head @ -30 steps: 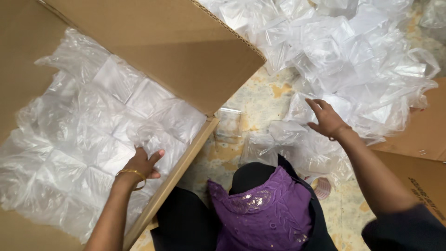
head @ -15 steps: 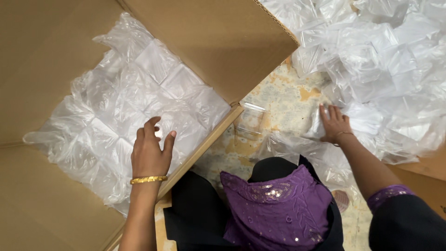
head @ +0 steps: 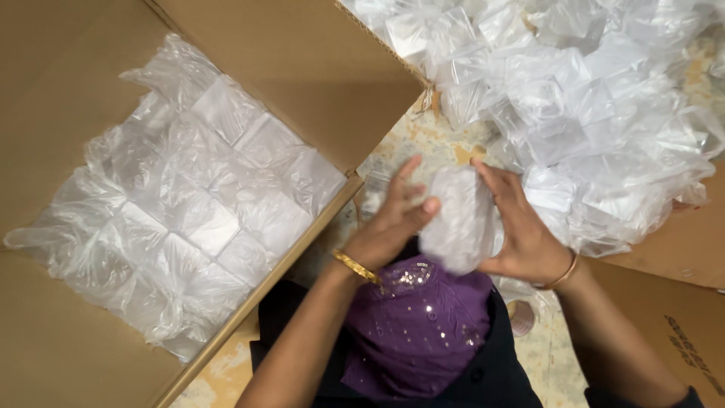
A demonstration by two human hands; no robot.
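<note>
Where half a second ago our left hand (head: 389, 227) lay on the packets in the cardboard box (head: 317, 68) and our right hand (head: 521, 230) reached into the loose pile of packets (head: 589, 98), both now meet above our lap. Between them we clasp one clear plastic packet (head: 457, 219), both grips pressed against its sides. It looks crinkled, whitish and blurred.

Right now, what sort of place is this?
Probably a small packing workspace on a floor. A large cardboard box holds rows of clear bagged packets, a loose pile of them lies on the patterned floor, and both hands hold one packet.
</note>
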